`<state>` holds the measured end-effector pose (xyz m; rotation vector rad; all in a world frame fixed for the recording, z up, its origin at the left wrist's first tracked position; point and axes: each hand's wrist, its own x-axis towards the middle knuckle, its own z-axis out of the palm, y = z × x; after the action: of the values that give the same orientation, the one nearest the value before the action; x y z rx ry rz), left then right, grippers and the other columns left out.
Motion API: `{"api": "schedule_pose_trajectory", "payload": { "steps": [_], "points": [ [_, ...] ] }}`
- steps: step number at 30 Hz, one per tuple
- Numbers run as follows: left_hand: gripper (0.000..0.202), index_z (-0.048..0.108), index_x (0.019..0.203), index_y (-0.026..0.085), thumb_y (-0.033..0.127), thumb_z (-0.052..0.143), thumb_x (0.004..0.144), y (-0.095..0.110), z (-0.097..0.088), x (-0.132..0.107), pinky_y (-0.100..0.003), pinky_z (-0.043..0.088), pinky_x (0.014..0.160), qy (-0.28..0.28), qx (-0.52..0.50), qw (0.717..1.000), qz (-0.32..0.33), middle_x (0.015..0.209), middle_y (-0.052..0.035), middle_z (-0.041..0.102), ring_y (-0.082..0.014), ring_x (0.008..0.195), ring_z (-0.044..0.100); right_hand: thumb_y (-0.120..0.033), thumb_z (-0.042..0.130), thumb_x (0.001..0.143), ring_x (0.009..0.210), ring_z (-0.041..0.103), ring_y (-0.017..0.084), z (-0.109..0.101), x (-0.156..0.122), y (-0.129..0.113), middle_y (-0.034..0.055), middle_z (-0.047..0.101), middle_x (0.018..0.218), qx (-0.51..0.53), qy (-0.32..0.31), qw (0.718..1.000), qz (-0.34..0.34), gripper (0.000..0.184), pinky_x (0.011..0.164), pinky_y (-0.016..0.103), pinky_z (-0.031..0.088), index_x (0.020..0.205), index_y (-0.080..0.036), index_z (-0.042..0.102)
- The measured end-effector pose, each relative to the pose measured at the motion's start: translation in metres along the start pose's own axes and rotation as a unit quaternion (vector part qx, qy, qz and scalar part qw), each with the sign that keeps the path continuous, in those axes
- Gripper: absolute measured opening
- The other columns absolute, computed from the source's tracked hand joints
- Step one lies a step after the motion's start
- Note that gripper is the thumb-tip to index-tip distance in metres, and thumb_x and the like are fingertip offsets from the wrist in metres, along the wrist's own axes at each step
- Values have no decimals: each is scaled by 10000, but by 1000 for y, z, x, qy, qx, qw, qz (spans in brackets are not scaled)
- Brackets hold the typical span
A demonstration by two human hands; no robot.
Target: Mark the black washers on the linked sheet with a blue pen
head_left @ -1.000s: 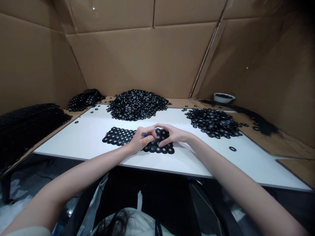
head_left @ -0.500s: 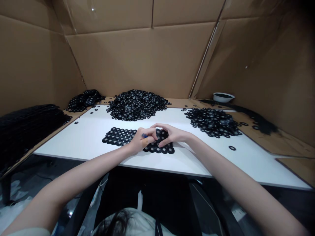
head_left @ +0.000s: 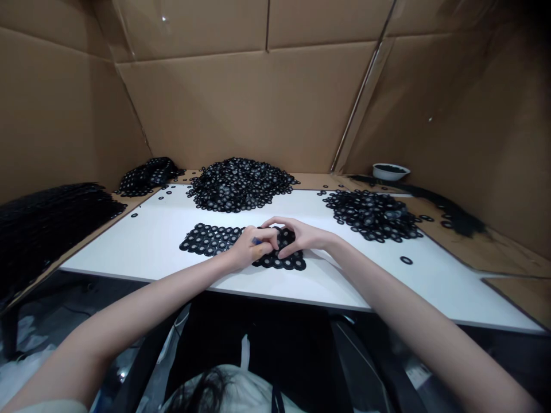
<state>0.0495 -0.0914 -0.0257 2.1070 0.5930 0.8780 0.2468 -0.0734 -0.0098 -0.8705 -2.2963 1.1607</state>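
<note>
A rectangular sheet of joined black rings with pale centres (head_left: pixel 209 238) lies flat on the white board. My left hand (head_left: pixel 253 246) is closed over its middle, gripping a small blue tool (head_left: pixel 257 241); most of the tool is hidden by the fingers. My right hand (head_left: pixel 297 235) rests on the right part of the sheet. Its thumb and index finger are curved apart, with their tips close to my left fingertips. The spot between the two hands is partly covered.
Behind the sheet rises a large heap of black rings (head_left: pixel 235 183), with a smaller heap (head_left: pixel 372 212) to the right. A white bowl (head_left: pixel 391 171) with dark contents stands at the back right. Black stacked strips (head_left: pixel 51 223) lie at left. Cardboard walls (head_left: pixel 241 109) enclose the table.
My left hand has shifted slightly right with the blue tool, closer to my right thumb. My right hand and the sheet stay almost in place.
</note>
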Motion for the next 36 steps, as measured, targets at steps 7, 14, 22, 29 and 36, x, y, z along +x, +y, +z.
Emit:
{"api": "schedule_pose_trajectory", "payload": {
  "steps": [7,14,22,29,36],
  "points": [
    [169,575,613,124,160,432,695,2,-1,1,-205,296,536,-30,33,999,3,515,33,458,-78,510,365,-260,784,571,1078,519,223,1,1,2,27,561,1191,-18,3,1000,7,663,927,313,399,1181,-216,528],
    [152,572,619,130,160,436,681,0,1,0,-201,320,548,-3,31,1000,-5,541,27,497,-85,524,393,-284,756,608,1096,511,225,1,-1,-1,26,554,1188,0,-18,1000,-1,674,946,325,397,1228,-223,499],
    [135,578,643,130,162,463,707,-1,1,0,-202,317,534,41,10,999,7,525,34,470,-82,510,400,-353,797,552,1118,494,240,2,-3,-10,31,525,1212,-33,-16,999,18,772,959,338,398,1244,-248,473],
    [132,589,675,132,175,478,732,-2,2,-2,-200,323,528,57,-1,998,-3,530,39,474,-79,503,401,-363,805,537,1090,502,236,5,-2,-10,27,526,1189,-34,-11,999,8,746,954,340,398,1201,-240,489],
    [152,595,696,131,194,473,761,1,1,-2,-202,340,554,62,24,998,14,558,32,496,-81,520,423,-366,798,551,1103,494,237,5,-2,-9,28,525,1179,-28,-7,1000,2,736,966,351,391,1206,-244,485]
  ]
}}
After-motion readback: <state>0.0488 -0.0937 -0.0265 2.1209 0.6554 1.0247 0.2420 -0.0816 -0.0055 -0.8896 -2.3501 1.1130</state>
